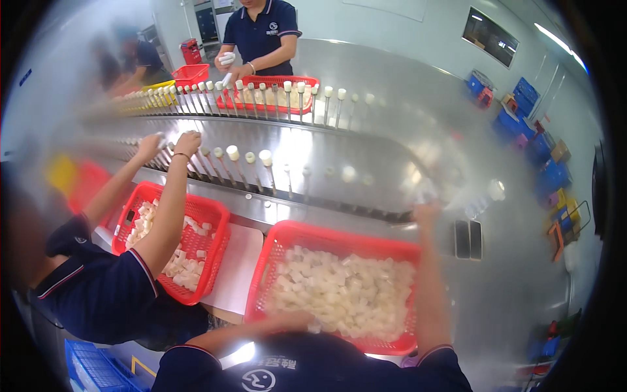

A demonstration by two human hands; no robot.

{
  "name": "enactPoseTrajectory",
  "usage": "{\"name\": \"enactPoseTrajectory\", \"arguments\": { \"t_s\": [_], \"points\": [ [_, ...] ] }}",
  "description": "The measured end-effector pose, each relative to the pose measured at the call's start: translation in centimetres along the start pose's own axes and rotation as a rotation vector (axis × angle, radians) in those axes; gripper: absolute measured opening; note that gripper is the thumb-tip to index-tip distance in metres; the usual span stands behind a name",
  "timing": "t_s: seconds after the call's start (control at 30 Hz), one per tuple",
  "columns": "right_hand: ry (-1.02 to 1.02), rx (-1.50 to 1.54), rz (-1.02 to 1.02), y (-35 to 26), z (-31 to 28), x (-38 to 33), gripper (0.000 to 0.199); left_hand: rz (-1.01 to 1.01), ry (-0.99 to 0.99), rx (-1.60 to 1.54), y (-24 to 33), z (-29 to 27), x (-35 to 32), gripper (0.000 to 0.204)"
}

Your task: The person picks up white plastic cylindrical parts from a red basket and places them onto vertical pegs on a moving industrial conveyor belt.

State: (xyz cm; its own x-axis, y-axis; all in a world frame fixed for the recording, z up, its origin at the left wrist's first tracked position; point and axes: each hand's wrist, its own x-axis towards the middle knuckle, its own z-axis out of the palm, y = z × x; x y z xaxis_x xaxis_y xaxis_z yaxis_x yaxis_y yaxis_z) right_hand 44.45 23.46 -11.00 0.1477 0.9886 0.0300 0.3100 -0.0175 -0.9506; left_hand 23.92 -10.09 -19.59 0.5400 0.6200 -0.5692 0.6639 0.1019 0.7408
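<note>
A large red plastic basket (pixel 271 251) in front of me holds a heap of small whitish cylindrical pieces (pixel 346 291). My left hand (pixel 302 320) is low over the basket's near rim, fingers closed, with something pale and translucent at the fingertips that I cannot make out. My right arm reaches forward past the basket's right side. At the metal track's edge, my right hand (pixel 426 212) is smeared by motion, and its fingers and anything in them cannot be read. Upright metal rods on the track, several carrying white caps (pixel 265 157), stand to its left.
Beside me on the left, a co-worker's arms (pixel 173 202) reach over another red basket (pixel 219 225) to the rods. Across the track, another person (pixel 264 39) handles white pieces above a red basket (pixel 313 104). Two dark phone-like slabs (pixel 468 240) lie on the steel table at right.
</note>
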Motion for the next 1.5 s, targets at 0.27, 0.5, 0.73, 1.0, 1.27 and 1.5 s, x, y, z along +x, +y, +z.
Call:
{"name": "enactPoseTrajectory", "arguments": {
  "t_s": [0.27, 0.5, 0.73, 1.0, 1.27, 1.5],
  "points": [
    [-0.422, 0.792, 0.240, 3.9, -0.2, -11.4, 0.032, 0.053, 1.705, -0.152, 0.9, -20.9, -7.1, 0.035],
    [-0.420, 0.660, 0.240, -3.9, 0.1, -17.5, 0.026, -0.414, 1.589, 0.359, 3.9, -28.5, -3.8, 0.018],
    [-0.407, 0.607, 0.063, -5.5, 2.3, -16.5, 0.022, -0.358, 1.460, 0.637, 4.3, -26.2, -0.5, 0.010],
    [-0.193, -0.312, -0.697, -8.7, 5.2, -6.1, 0.033, -0.049, 1.148, -0.587, 2.2, -14.9, 0.4, 0.047],
    [-0.511, -1.117, -0.840, -11.7, 5.9, -0.6, 0.026, 0.183, 0.717, -0.961, -0.6, -12.0, -3.1, 0.039],
    [-0.407, -0.793, -0.782, -7.3, 0.9, 1.1, 0.044, 0.308, 0.734, -0.803, 3.2, -16.7, -5.6, 0.038]
  ]
}}
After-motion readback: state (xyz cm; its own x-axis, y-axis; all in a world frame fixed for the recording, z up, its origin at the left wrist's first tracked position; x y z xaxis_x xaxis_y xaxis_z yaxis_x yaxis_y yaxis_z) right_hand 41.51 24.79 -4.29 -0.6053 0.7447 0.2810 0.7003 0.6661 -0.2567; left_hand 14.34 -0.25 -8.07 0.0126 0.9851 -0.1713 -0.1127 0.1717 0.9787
